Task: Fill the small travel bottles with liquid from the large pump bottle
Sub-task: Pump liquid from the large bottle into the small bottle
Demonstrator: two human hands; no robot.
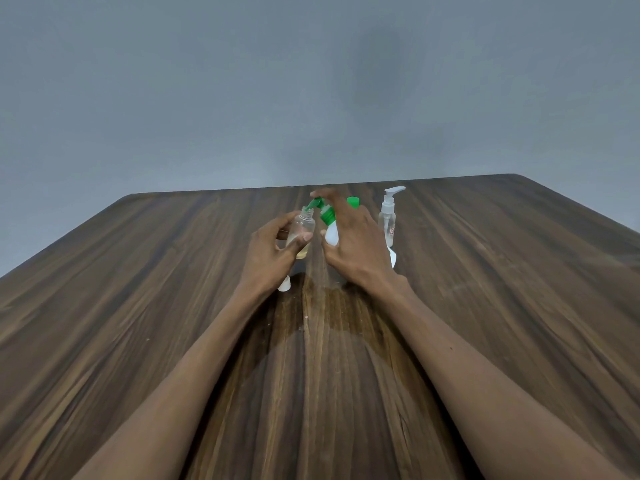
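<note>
My left hand (273, 249) grips a small clear travel bottle (302, 233), uncapped, with a little yellowish liquid in its bottom. It is held just above the table, its open neck right under the green nozzle. My right hand (353, 242) is wrapped around the large white pump bottle (331, 233), with a finger lying on top of its green pump head (320, 205). Much of the pump bottle's body is hidden behind my right hand. A second clear travel bottle (388, 220) with a white pump top stands upright to the right of my right hand.
A small white cap (284, 285) lies on the wooden table (138, 306) beside my left wrist. Something green-capped (353, 201) shows behind my right hand. A white object (392, 258) peeks out at the right of that hand. A grey wall rises behind the table's far edge.
</note>
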